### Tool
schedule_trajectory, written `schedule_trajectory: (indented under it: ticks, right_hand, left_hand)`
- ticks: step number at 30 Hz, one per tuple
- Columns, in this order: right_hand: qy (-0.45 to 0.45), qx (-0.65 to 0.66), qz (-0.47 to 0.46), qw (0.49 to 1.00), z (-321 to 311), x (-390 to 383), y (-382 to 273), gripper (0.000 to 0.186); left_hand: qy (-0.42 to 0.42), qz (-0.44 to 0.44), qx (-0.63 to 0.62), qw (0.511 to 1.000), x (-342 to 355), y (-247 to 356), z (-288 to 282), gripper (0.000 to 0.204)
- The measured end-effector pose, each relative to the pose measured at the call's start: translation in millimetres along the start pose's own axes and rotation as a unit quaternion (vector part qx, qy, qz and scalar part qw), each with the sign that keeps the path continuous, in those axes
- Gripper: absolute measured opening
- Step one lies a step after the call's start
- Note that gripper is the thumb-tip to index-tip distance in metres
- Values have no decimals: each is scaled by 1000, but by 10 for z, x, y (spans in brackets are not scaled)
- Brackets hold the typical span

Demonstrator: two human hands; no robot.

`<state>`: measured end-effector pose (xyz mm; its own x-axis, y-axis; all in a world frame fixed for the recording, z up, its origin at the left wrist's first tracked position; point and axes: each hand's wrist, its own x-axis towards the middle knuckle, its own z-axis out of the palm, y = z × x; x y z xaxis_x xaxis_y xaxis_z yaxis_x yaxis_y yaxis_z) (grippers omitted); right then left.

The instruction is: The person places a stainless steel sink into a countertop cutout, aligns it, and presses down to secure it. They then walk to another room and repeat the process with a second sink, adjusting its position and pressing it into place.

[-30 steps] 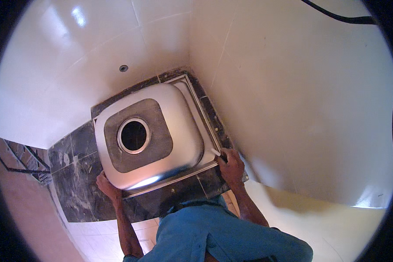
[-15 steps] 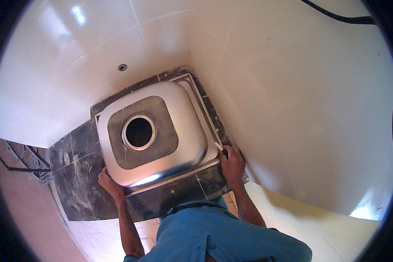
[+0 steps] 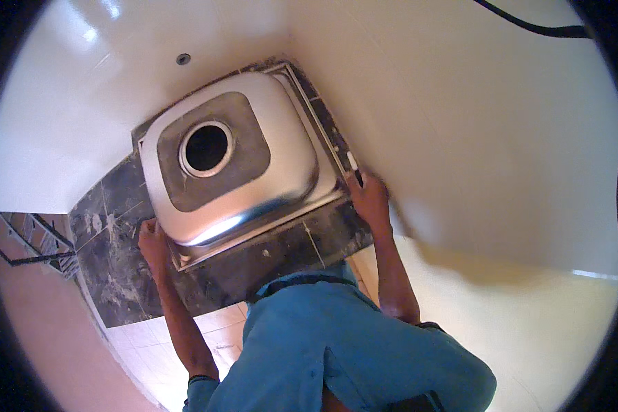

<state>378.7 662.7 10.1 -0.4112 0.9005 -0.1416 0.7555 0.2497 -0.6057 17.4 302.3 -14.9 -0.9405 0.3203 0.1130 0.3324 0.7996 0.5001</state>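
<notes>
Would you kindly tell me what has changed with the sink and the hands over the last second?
Very little. The upturned steel sink has shifted slightly toward the white wall in the corner, its drain hole moving with it. The left hand is still on the near left edge and the right hand still on the right corner. The sink still lies bottom up on the dark marble counter.
</notes>
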Motion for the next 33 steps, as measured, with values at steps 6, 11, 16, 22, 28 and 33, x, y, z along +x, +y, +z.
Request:
schedule_trajectory:
  ticks: [6, 11, 16, 22, 28, 33]
  right_hand:
    - [-29, 33, 15, 999, -84, -157, 283, 37]
    - [11, 91, -62, 994, 30, -141, 441, 34]
    - [2, 54, -35, 998, 31, -163, 365, 43]
    - [11, 32, -13, 999, 17, -214, 378, 52]
    - [-24, -9, 37, 999, -85, -270, 334, 54]
    - [-14, 4, 40, 999, -115, -356, 298, 44]
  left_hand:
    - [-84, -25, -132, 987, 20, -135, -44, 27]
    - [-102, 9, -149, 984, -10, -79, -85, 30]
    - [-126, -3, -144, 981, -9, -191, -156, 34]
    - [-152, -17, -230, 961, -77, -267, -163, 36]
    - [-138, -4, -204, 969, -130, -240, -163, 37]
    - [-135, -13, -176, 975, -136, -342, -168, 38]
